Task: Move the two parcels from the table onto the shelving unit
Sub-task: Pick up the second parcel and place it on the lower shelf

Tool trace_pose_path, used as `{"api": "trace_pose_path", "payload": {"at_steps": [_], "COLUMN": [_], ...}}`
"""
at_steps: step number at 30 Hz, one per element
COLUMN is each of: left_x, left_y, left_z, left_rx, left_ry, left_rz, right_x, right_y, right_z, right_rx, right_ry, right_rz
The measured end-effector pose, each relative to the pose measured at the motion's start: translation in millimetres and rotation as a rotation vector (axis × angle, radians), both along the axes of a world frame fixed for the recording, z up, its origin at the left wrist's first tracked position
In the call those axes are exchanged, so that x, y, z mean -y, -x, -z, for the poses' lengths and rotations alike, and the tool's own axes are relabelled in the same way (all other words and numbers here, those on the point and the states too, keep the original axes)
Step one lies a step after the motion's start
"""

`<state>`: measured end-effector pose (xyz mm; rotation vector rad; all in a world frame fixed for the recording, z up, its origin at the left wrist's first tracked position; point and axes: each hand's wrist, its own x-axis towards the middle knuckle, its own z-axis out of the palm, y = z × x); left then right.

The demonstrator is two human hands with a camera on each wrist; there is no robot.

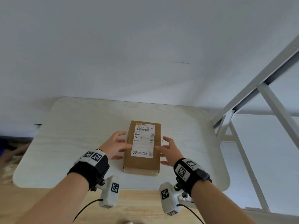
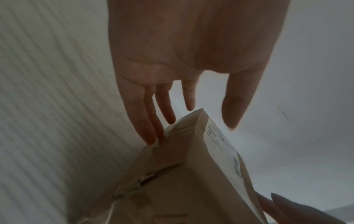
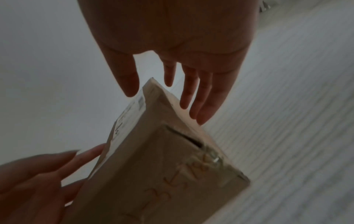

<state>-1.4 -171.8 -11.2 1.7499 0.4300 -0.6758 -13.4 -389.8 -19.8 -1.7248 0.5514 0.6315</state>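
A single brown cardboard parcel (image 1: 142, 147), a long rectangular box with taped seams and slightly crumpled corners, lies flat near the middle of the pale tabletop (image 1: 64, 126), which has a faint wood grain and rounded corners. A white shipping label (image 1: 143, 139) with barcodes and printed text covers most of the parcel's top face, and the right wrist view shows handwritten orange marks on one brown side. The left hand (image 1: 115, 145) is at the parcel's left side with its fingers (image 2: 147, 115) spread apart and nearly straight; in the left wrist view the lower fingertips reach the cardboard edge, though whether they press on it cannot be told. The right hand (image 1: 169, 151) is at the parcel's right side, its fingers (image 3: 203, 97) likewise spread and straight, their tips just beside the cardboard; contact cannot be told here either. Neither hand is closed round the box. Each wrist carries a black fabric band (image 1: 92, 168) with white blocks printed in black square-pattern markers and a white camera housing (image 1: 110, 191) with a black cable. To the right stands the shelving unit (image 1: 252, 101), with a white metal frame of straight uprights and cross bars and flat white shelf boards. A plain white wall (image 1: 129, 46) rises behind the tabletop, and light wood-look flooring (image 1: 137, 206) shows below its near edge.
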Motion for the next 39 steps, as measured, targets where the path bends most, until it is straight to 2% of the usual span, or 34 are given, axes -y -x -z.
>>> {"api": "trace_pose_path", "payload": {"at_steps": [11, 17, 23, 29, 39], "left_x": [1.9, 2.6, 5.1, 6.5, 10.0], "left_y": [1.2, -3.2, -11.1, -4.8, 34.3], "left_z": [5.9, -18.5, -85.8, -168.0, -296.8], "left_rx": [0.018, 0.127, 0.324, 0.550, 0.895], "left_ry": [0.007, 0.010, -0.009, -0.022, -0.067], "left_rz": [0.066, 0.063, 0.078, 0.071, 0.080], "right_x": [-2.2, 2.8, 7.7, 10.4, 13.4], "right_y": [1.8, -4.3, -16.9, -20.8, 11.8], "right_z": [3.8, -21.4, -77.7, -153.9, -282.5], "right_rx": [0.059, 0.197, 0.386, 0.599, 0.900], "right_ry": [-0.090, -0.084, -0.112, -0.143, -0.183], "right_rz": [-0.003, -0.026, -0.038, -0.064, -0.099]}}
